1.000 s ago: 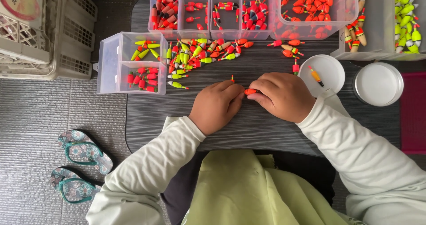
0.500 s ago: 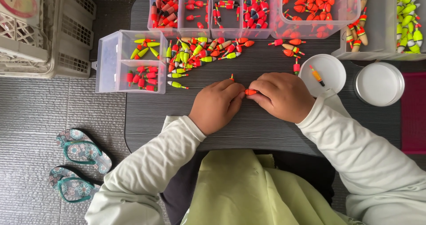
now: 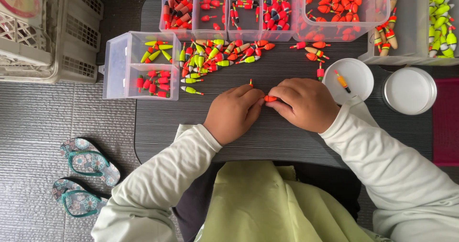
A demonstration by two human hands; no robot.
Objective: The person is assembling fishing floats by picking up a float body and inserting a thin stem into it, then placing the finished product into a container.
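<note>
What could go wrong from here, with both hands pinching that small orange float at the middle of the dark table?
1. The orange float is tiny and pinched only at the fingertips of the left hand and right hand; it could slip and roll off the table.
2. The loose pile of floats lies just beyond the hands; a reach could scatter it.
3. The small clear box overhangs the table's left edge and might be knocked off.
</note>
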